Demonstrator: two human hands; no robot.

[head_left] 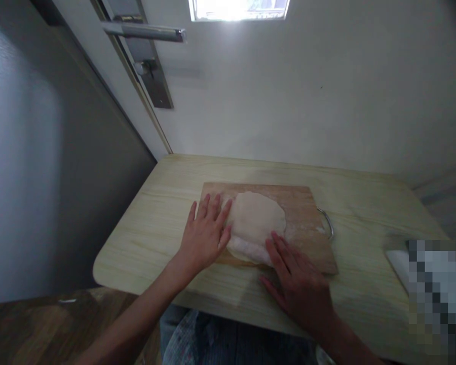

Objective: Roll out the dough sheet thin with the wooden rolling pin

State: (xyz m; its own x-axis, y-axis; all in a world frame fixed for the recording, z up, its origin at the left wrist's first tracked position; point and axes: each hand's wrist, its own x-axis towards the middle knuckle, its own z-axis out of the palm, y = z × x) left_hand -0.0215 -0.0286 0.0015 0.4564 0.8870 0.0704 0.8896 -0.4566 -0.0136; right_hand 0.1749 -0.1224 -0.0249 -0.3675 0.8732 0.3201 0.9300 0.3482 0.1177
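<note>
1. Cream-coloured dough [258,215] here, a flat roundish sheet on the left-to-middle part of a wooden cutting board [304,220], which sits on a pale wood-grain bench [152,238].
2. The relation that matters imo: the sheet lies between the two hands. It's to the right of the left hand [203,238], and ahead and to the left of the right hand [302,286].
3. Both hands reach its edge, so neither is clearly nearer. Left fingers are by its left side, right fingertips over its near right corner.
4. There's a whitish ridge [253,248] across the near end, spanning the gap between the hands. Its long axis goes side to side, right end a bit closer to the person. Rolling pin or rolled dough? Can't tell.
5. The sheet itself looks slightly longer heading away from the person, but it's rounded, so no real pointing end.
6. Grip: left is flat and spread, right is loosely stretched out. Nothing clenched, though both palms are hidden.
</note>
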